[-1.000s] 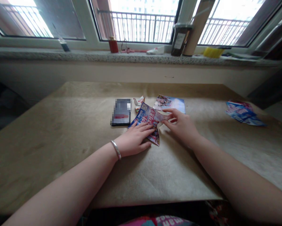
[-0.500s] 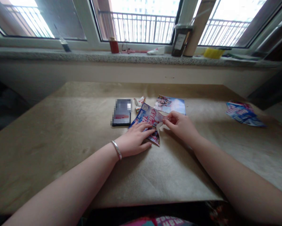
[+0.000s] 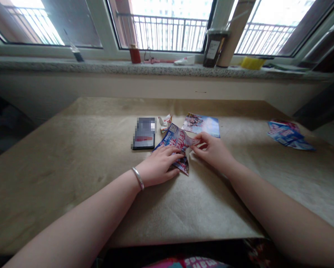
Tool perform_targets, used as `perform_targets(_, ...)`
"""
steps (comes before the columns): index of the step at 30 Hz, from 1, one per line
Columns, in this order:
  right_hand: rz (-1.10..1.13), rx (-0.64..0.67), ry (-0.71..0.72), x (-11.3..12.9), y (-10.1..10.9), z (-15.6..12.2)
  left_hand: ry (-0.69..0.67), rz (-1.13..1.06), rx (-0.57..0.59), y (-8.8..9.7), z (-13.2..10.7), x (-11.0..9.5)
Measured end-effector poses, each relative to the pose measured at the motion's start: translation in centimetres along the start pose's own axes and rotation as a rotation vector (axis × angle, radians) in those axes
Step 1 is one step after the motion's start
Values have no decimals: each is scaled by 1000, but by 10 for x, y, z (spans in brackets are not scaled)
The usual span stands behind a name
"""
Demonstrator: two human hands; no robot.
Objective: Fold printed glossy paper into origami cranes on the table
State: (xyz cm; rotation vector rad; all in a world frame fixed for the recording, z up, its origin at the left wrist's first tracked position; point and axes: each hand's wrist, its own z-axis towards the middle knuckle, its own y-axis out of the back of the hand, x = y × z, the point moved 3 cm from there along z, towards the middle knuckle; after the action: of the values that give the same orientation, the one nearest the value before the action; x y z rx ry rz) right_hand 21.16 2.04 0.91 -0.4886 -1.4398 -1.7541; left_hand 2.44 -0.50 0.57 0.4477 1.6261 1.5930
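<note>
A colourful printed paper [image 3: 175, 141], partly folded, lies on the brown table [image 3: 72, 156] in front of me. My left hand [image 3: 159, 165], with a silver bracelet on the wrist, lies flat on the paper's near part with fingers stretched out. My right hand [image 3: 213, 150] pinches the paper's right corner between thumb and fingertips, lifting that corner slightly.
A dark phone [image 3: 144, 137] lies left of the paper, a small crumpled scrap [image 3: 165, 121] and a second printed sheet [image 3: 202, 124] behind it. More printed paper [image 3: 288, 136] sits far right. The window sill [image 3: 155, 67] carries a red cup, a dark jar and a cardboard tube.
My right hand has drawn in toward the left and closed into a pinch on the paper's right corner. The left hand stays pressed on the paper.
</note>
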Motion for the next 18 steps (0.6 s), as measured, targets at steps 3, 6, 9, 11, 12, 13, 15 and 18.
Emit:
perform_targets(3,52,16,10,-3,-2,0,-23,4,-37,1,0,0)
perform_targets(6,111,11,-5,-5,-3,1,-56,-5,-62,3,1,-2)
perform_targets(9,148,23,-2,-5,-4,2,-49,-4,-74,6,1,-4)
perform_targets(11,151,32,17,-5,-5,2,-33,2,-84,7,1,-5)
perform_targets(12,153,35,24,-5,-6,3,-22,4,-92,7,1,-5)
perform_targets(13,156,35,27,-6,-6,3,-5,5,-104,6,0,-5)
perform_targets(15,169,35,30,-7,-7,3,28,-4,-140,5,-1,-2)
perform_targets(18,191,55,38,-8,-8,2,44,-35,-199,2,-2,2)
